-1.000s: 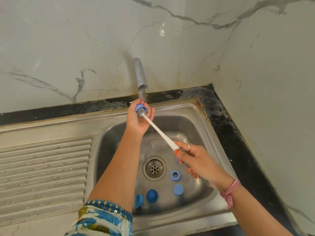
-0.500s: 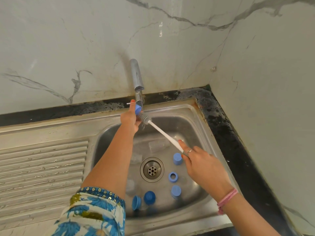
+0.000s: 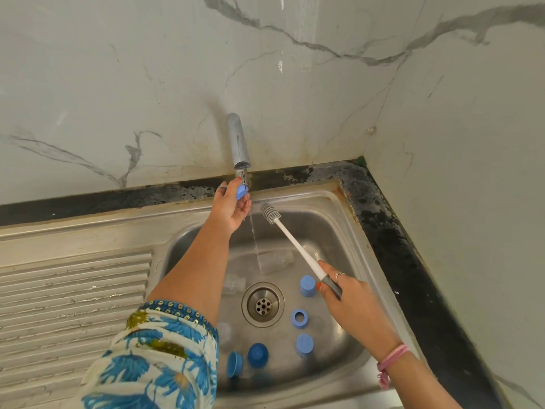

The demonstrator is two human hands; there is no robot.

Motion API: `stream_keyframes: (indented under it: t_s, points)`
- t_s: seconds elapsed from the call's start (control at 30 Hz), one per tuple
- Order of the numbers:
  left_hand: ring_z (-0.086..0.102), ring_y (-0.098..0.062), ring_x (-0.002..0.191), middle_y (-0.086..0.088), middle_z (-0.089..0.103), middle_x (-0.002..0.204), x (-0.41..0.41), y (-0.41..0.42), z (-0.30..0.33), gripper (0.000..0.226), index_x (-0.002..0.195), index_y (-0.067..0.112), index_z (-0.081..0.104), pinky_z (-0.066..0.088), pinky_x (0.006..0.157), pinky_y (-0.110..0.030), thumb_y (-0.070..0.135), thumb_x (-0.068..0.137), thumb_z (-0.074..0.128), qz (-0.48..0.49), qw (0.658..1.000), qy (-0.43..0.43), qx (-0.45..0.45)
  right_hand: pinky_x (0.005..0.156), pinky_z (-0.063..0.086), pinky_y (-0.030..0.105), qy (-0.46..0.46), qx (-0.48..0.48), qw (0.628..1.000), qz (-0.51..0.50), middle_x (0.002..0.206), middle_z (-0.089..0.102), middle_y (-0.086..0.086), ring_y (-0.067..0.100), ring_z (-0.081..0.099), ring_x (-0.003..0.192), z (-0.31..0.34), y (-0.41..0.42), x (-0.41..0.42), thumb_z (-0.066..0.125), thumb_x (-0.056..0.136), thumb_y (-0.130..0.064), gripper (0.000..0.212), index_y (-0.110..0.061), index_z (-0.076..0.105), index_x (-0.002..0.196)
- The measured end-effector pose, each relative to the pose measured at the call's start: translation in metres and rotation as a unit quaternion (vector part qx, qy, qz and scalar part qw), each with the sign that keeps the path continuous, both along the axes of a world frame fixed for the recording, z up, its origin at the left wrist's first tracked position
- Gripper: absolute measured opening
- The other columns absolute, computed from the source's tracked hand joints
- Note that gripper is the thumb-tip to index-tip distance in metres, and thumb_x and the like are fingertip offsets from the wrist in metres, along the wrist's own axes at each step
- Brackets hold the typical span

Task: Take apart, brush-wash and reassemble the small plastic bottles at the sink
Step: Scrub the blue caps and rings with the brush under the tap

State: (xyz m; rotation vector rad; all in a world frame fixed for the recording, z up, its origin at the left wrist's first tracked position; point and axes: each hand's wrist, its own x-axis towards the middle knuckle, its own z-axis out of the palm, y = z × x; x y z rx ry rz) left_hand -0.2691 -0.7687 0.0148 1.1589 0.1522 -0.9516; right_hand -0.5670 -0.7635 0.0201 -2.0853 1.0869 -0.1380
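a blue cap (image 3: 241, 192) sits under the tap's stream at the sink's (image 3: 339, 228) back edge. a white-handled brush (image 3: 298, 245) slants beside it, grey head up. five blue caps (image 3: 307, 286) and clear bottles (image 3: 275, 261) lie around the drain (image 3: 262, 304).

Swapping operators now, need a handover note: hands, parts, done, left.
Left hand pinches a blue cap under the running tap.
Right hand grips the bottle brush, its head clear of the cap.
In the sink: clear bottle lying under the stream, five more blue pieces around the drain, including a ring.
Done: bottles taken apart.
Left: finish rinsing the cap, brush whatever is unwashed, reassemble.
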Motion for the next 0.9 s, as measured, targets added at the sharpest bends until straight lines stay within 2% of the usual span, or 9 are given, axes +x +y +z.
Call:
stream_keyframes:
  t_s: [0.1, 0.27, 0.37, 0.47, 0.53, 0.6, 0.67, 0.8, 0.9]
  points:
    - [0.061, -0.015, 0.086, -0.004, 0.063, 0.100, -0.008, -0.008, 0.006, 0.057, 0.140, 0.023, 0.043, 0.055, 0.081, -0.027, 0.022, 0.089, 0.069, -0.062, 0.995, -0.078, -0.022, 0.062, 0.050, 0.015, -0.009, 0.018, 1.000, -0.010, 0.080, 0.061, -0.007, 0.009, 0.059, 0.068, -0.003, 0.000, 0.001, 0.052, 0.098, -0.031, 0.047, -0.033, 0.042, 0.144]
    - [0.061, -0.019, 0.094, -0.010, 0.053, 0.119, -0.015, -0.006, 0.013, 0.087, 0.150, 0.036, 0.023, 0.056, 0.088, -0.034, 0.016, 0.083, 0.076, -0.154, 0.961, -0.218, 0.072, 0.074, 0.058, 0.030, -0.023, 0.017, 1.000, -0.012, 0.084, 0.062, -0.005, 0.012, 0.061, 0.073, -0.003, -0.003, 0.007, 0.054, 0.097, -0.032, 0.045, -0.031, 0.046, 0.142]
    - [0.063, -0.021, 0.108, -0.009, 0.058, 0.125, -0.015, 0.009, 0.008, 0.097, 0.153, 0.029, 0.022, 0.051, 0.098, -0.041, 0.025, 0.076, 0.082, -0.164, 0.933, -0.295, 0.126, 0.070, 0.057, 0.031, -0.025, -0.003, 1.000, -0.005, 0.080, 0.060, -0.004, 0.012, 0.060, 0.070, -0.002, -0.002, 0.006, 0.053, 0.097, -0.033, 0.046, -0.033, 0.045, 0.142]
    - [0.062, -0.016, 0.106, 0.000, 0.064, 0.115, -0.026, 0.032, 0.007, 0.077, 0.140, 0.016, 0.046, 0.050, 0.093, -0.030, 0.037, 0.075, 0.082, -0.129, 0.892, -0.396, 0.176, 0.059, 0.045, 0.023, -0.038, -0.026, 0.999, 0.002, 0.071, 0.051, -0.009, 0.007, 0.051, 0.062, -0.001, 0.004, 0.004, 0.053, 0.097, -0.032, 0.047, -0.036, 0.043, 0.142]
    - [0.062, -0.017, 0.100, 0.001, 0.065, 0.108, -0.033, 0.051, 0.004, 0.057, 0.121, 0.012, 0.063, 0.048, 0.085, -0.026, 0.036, 0.074, 0.082, -0.123, 0.848, -0.471, 0.210, 0.061, 0.046, 0.025, -0.033, -0.034, 0.999, 0.018, 0.071, 0.050, -0.010, 0.008, 0.052, 0.064, 0.001, 0.007, 0.002, 0.053, 0.097, -0.032, 0.046, -0.036, 0.044, 0.142]
    - [0.061, -0.018, 0.095, 0.001, 0.064, 0.103, -0.037, 0.070, -0.003, 0.049, 0.111, 0.010, 0.068, 0.044, 0.080, -0.024, 0.031, 0.071, 0.085, -0.120, 0.827, -0.493, 0.243, 0.069, 0.052, 0.031, -0.005, -0.034, 0.999, 0.036, 0.077, 0.054, -0.007, 0.013, 0.056, 0.071, 0.003, 0.010, 0.001, 0.052, 0.098, -0.032, 0.046, -0.036, 0.043, 0.143]
    - [0.061, -0.019, 0.096, -0.001, 0.065, 0.104, -0.040, 0.085, -0.010, 0.052, 0.112, 0.010, 0.068, 0.047, 0.081, -0.025, 0.029, 0.068, 0.087, -0.096, 0.835, -0.476, 0.261, 0.075, 0.054, 0.036, 0.012, -0.037, 0.998, 0.052, 0.083, 0.058, -0.003, 0.017, 0.059, 0.076, 0.005, 0.015, -0.001, 0.050, 0.098, -0.032, 0.047, -0.036, 0.041, 0.144]
    - [0.065, -0.018, 0.094, -0.005, 0.070, 0.107, -0.053, 0.111, -0.019, 0.059, 0.115, 0.011, 0.067, 0.053, 0.087, -0.027, 0.025, 0.063, 0.090, -0.061, 0.856, -0.441, 0.263, 0.072, 0.052, 0.034, 0.027, -0.049, 0.994, 0.091, 0.089, 0.061, 0.001, 0.018, 0.059, 0.077, 0.007, 0.025, 0.000, 0.048, 0.099, -0.031, 0.047, -0.036, 0.038, 0.145]
    - [0.065, -0.016, 0.092, -0.002, 0.070, 0.102, -0.065, 0.127, -0.014, 0.053, 0.110, 0.013, 0.069, 0.052, 0.082, -0.022, 0.024, 0.064, 0.090, -0.036, 0.859, -0.446, 0.250, 0.076, 0.053, 0.039, 0.042, -0.057, 0.991, 0.116, 0.095, 0.063, 0.004, 0.023, 0.061, 0.082, 0.005, 0.034, 0.003, 0.047, 0.100, -0.031, 0.045, -0.035, 0.040, 0.144]
